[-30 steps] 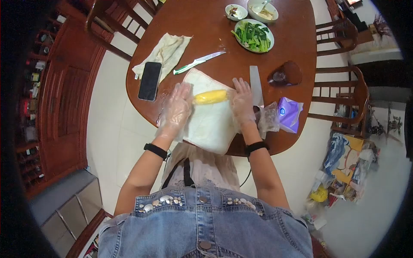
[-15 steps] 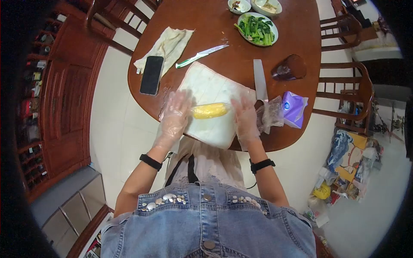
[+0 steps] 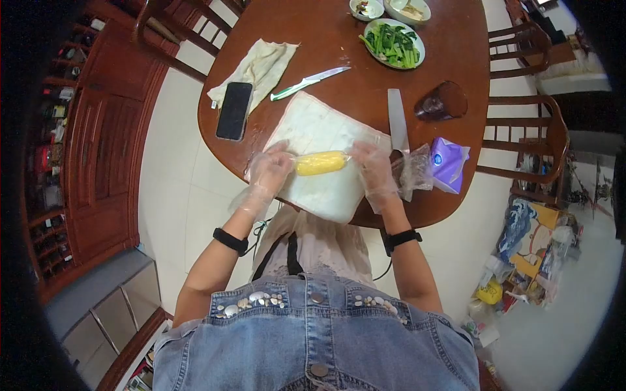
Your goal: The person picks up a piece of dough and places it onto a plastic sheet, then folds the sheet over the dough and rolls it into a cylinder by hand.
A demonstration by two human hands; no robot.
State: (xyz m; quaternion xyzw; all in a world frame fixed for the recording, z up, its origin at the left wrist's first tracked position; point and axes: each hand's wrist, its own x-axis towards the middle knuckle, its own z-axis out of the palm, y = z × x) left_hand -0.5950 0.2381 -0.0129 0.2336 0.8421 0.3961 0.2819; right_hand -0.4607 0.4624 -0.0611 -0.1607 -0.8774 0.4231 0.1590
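A yellow roll [image 3: 320,163] wrapped in clear plastic film lies across a white cloth [image 3: 319,199] with a pinkish edge. My left hand [image 3: 271,172], in a clear disposable glove, pinches the gathered film at the roll's left end. At the other end my right hand [image 3: 375,167], gloved the same way, has its fingers closed on the film. Both hands stay low over the cloth, one on each side of the roll.
Beyond the cloth lie a green-and-white-handled knife [image 3: 310,83], a phone [image 3: 234,111] and a crumpled cloth [image 3: 277,62]. To the right are a broad-bladed knife [image 3: 397,120], crumpled plastic [image 3: 416,171], a purple tissue pack [image 3: 448,164], a dark glass [image 3: 443,101] and a plate of greens [image 3: 393,44].
My hands have gone from flat, stretched fingers beside the roll to fingers curled in on the film's ends. The roll looks smoother and straighter. The view has shifted slightly.
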